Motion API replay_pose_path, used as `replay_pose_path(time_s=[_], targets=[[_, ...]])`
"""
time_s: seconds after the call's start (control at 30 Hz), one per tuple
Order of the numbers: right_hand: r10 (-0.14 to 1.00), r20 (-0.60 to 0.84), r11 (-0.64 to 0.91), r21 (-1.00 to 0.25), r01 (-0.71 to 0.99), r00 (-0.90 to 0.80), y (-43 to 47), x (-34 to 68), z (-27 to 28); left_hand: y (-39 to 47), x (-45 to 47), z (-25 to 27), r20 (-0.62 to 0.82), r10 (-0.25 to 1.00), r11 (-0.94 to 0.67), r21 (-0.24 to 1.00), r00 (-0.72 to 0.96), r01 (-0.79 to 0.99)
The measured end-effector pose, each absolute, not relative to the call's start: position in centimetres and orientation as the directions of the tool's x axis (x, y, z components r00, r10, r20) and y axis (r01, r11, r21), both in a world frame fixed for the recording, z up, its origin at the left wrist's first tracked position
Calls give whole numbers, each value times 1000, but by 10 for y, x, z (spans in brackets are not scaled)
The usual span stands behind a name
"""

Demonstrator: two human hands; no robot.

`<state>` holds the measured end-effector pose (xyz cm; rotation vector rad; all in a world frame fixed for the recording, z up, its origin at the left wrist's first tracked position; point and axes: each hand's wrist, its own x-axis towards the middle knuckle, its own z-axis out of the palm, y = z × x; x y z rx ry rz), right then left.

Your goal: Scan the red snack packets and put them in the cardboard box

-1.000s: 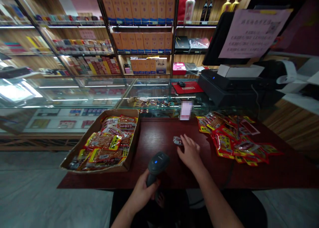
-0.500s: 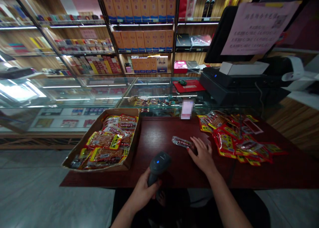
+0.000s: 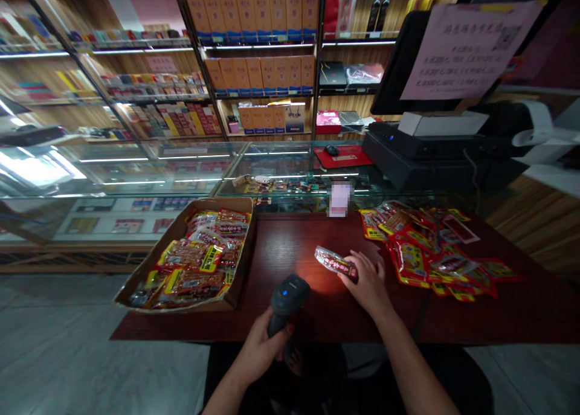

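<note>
My left hand (image 3: 265, 347) is wrapped round the handle of a dark grey barcode scanner (image 3: 291, 293), which has a small blue light on top. The scanner's head points away over the table, and reddish light falls on the wood in front of it. Between thumb and fingers, my right hand (image 3: 368, 282) grips one end of a slim snack packet (image 3: 333, 262) with a clear and dark red wrapper. Its far end points left and looks slightly lifted from the table (image 3: 281, 240). The packet's right end is partly hidden by my fingers.
On the left stands an open cardboard box (image 3: 242, 294) full of snack packets. A loose pile of red and yellow packets (image 3: 410, 261) lies to the right. Behind are a glass display case (image 3: 276, 161), a red mat (image 3: 357, 155) with a mouse, and a monitor (image 3: 399, 64).
My right hand has closed on the snack packet and tilted it up a little. The scanner's light has come on over the table. My left hand has hardly moved.
</note>
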<state>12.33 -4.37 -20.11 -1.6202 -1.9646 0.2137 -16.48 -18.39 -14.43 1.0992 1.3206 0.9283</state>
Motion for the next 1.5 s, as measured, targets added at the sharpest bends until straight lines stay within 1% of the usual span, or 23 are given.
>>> replay_pose_path(time_s=[0.17, 0.23, 0.27, 0.37, 0.47, 0.57, 0.67, 0.7, 0.77, 0.87, 0.93, 1.03, 1.1, 1.13, 1.17, 1.2, 1.23, 1.27, 1.3, 1.37, 1.43, 1.5], targets=[[932, 352, 265, -497, 826, -87, -43, 123, -198, -185, -164, -142, -265, 963, 260, 962, 56, 82], [937, 338, 274, -556, 784, -88, -43, 125, -196, -185, -164, -142, -266, 962, 261, 962, 56, 77], [943, 322, 276, -605, 747, -87, -44, 126, -195, -185, -164, -143, -268, 962, 264, 962, 57, 73], [974, 222, 214, -798, 563, -56, -46, 124, -191, -185, -163, -145, -276, 959, 273, 961, 59, 44], [991, 99, 120, -948, 296, -85, -38, 103, -179, -184, -163, -149, -273, 960, 274, 962, 55, -17], [978, 81, 90, -995, 34, -193, -12, 51, -150, -184, -163, -154, -250, 968, 252, 965, 33, -77], [947, 118, 80, -988, -134, -298, 27, -32, -109, -185, -161, -155, -252, 968, 252, 964, 13, -89], [933, 106, 60, -988, -139, -344, 39, -63, -96, -186, -161, -154, -258, 966, 257, 963, 2, -84], [915, 83, 51, -994, -93, -395, 59, -119, -74, -186, -160, -152, -263, 965, 261, 963, -17, -73], [916, 94, 97, -995, -14, -389, 71, -166, -62, -186, -159, -150, -255, 967, 253, 966, -28, -54], [928, 124, 154, -986, 59, -352, 70, -159, -68, -186, -160, -150, -243, 969, 242, 969, -37, -41], [950, 166, 221, -957, 190, -265, 58, -96, -90, -185, -162, -151, -234, 972, 233, 972, -29, -19], [974, 185, 221, -911, 348, -132, 49, -31, -106, -185, -164, -150, -238, 971, 238, 971, -8, -8], [978, 205, 197, -871, 450, -32, 46, 2, -112, -184, -164, -150, -242, 970, 242, 970, 1, -6], [964, 253, 141, -739, 659, 77, 46, 35, -117, -184, -165, -149, -246, 969, 246, 969, 6, -5], [949, 278, 46, -586, 809, 147, 46, 64, -123, -184, -164, -148, -250, 968, 251, 968, 8, -6], [938, 285, -54, -443, 895, 198, 49, 90, -128, -184, -164, -147, -253, 967, 253, 967, 6, -9], [934, 277, -138, -307, 942, 227, 51, 110, -133, -185, -164, -146, -254, 967, 254, 967, 0, -11], [937, 253, -192, -204, 960, 241, 54, 126, -138, -185, -163, -146, -254, 967, 254, 967, -6, -13], [950, 211, -221, -68, 973, 230, 56, 141, -149, -185, -162, -145, -253, 967, 253, 967, -21, -8], [963, 208, -177, 4, 984, 173, 48, 139, -159, -185, -161, -146, -255, 967, 255, 967, -30, 2], [971, 213, -115, 17, 993, 109, 29, 127, -167, -185, -161, -147, -259, 965, 260, 966, -33, 3]])
